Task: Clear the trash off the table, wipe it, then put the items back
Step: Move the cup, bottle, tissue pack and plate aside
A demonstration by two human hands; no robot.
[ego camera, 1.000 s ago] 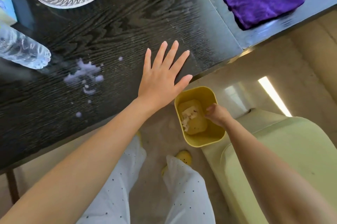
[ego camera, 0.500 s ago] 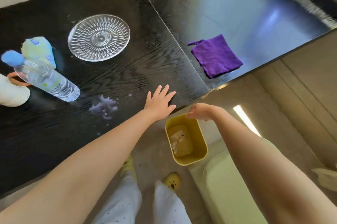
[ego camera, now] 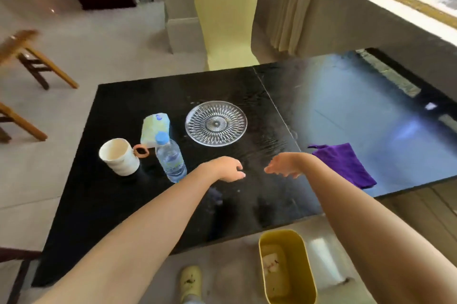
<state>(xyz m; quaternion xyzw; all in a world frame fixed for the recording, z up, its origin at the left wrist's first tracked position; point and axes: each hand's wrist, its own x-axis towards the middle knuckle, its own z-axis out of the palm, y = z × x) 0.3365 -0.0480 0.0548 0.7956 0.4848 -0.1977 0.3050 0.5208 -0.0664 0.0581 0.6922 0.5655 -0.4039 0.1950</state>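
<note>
A yellow plastic bin (ego camera: 306, 275) was seen on the floor by the near edge of the counter (ego camera: 118, 194), with crumpled pale trash (ego camera: 270, 263) inside. On the black, wood-grained counter were set a ribbed white mug (ego camera: 121, 159), a clear water bottle (ego camera: 170, 157), a tissue pack (ego camera: 154, 128), a round cut-glass plate (ego camera: 216, 123) and a purple cloth (ego camera: 346, 163). The left hand (ego camera: 226, 168) and right hand (ego camera: 284, 165) were held over the counter, fingers loosely curled, nothing gripped.
</note>
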